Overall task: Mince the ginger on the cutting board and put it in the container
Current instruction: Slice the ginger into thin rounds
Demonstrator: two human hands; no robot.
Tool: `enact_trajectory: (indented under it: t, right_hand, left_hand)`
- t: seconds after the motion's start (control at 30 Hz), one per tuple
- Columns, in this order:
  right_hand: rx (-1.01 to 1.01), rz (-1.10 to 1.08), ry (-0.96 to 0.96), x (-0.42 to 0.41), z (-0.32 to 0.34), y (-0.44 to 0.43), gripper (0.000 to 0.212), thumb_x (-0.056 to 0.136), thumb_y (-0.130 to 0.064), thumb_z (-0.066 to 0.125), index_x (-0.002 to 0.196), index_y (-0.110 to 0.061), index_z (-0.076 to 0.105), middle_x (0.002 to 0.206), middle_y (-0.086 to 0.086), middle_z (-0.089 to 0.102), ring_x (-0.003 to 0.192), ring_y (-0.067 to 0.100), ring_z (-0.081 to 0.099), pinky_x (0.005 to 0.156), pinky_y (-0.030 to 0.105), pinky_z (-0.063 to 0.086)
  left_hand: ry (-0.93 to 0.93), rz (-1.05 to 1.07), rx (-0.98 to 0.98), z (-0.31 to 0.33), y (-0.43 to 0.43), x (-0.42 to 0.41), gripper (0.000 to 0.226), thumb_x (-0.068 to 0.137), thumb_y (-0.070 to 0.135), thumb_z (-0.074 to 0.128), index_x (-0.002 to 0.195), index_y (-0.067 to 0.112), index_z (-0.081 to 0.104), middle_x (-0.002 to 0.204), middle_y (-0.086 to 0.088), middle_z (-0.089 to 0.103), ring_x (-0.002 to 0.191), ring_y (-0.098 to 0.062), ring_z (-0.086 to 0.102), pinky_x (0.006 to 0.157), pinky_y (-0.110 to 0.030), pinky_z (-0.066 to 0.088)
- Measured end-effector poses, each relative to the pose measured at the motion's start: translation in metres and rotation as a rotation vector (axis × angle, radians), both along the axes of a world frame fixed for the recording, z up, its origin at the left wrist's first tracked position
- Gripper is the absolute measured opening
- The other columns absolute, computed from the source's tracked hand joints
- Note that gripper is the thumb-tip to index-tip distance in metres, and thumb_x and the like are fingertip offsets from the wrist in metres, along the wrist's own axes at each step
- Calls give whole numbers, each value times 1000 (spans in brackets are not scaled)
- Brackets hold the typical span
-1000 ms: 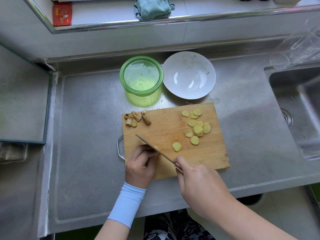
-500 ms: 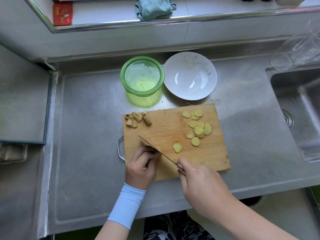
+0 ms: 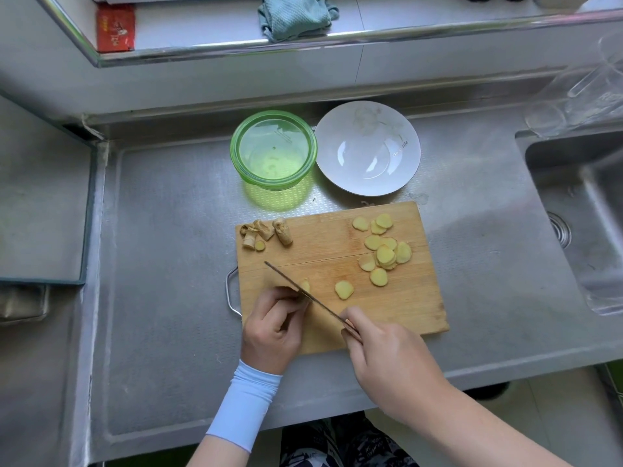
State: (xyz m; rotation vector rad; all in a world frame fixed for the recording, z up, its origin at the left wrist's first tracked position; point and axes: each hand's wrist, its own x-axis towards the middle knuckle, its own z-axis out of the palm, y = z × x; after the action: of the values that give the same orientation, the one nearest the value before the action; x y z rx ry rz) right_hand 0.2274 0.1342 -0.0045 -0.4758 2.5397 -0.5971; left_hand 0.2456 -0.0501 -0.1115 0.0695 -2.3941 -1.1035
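Behind the cutting board (image 3: pixel 320 254), green container (image 3: pixel 273 185) beside white bowl (image 3: pixel 337 129).

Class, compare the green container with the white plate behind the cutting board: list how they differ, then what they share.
The green container is translucent green; the white plate is opaque white. The container has upright walls; the plate is shallow and flaring. The container is narrower across than the plate. Both are round and stand side by side on the steel counter beyond the cutting board.

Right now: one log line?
phase: slicing | left hand: holds ginger piece | right hand: grips knife | slices: on board | container: behind board
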Motion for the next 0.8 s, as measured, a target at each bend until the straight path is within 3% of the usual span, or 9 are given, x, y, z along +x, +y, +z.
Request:
enact_trajectory:
  t: [0.1,0.23,0.43,0.63,0.8]
  right_hand:
    - [24,20,41,10,7,5,10,99,-34,41,107,-34,47,63,-9,50,58,22,46,52,38,42]
    - [50,17,48,16,9,11,11,96,-31,46,106,-36,46,59,-9,48,53,20,46,48,36,42]
    - [48,-10,12,19,16,14,17,94,-38,32,109,-37,40,70,-6,57,62,24,52,57,41,48]
    - [76,-4,-4,20,17,12,13,98,-32,42,110,-37,40,69,-5,57,61,22,52,56,38,49]
    - [79,-11,-35,15,20,9,6,101,-33,40,107,-35,38,68,-3,56,61,23,51,60,39,48]
  left_hand:
    - [4,33,-17,-2,0,0,16,88,9,69,75,2,73,86,-7,69,79,-11,63,73,-12,47]
    - [4,55,0,-1,1,0,34,98,23,60,75,2,73,86,-7,69,77,-11,62,76,-9,44]
    - [13,64,13,-3,2,0,30,97,21,60,74,4,71,85,-6,67,72,-10,57,78,-4,39]
    - [7,61,-39,-6,0,0,11,81,-1,74,71,2,71,81,-8,67,69,-10,55,75,-4,38]
    - [11,49,-34,-6,0,0,14,86,6,68,73,3,71,84,-7,68,73,-12,59,74,-6,41]
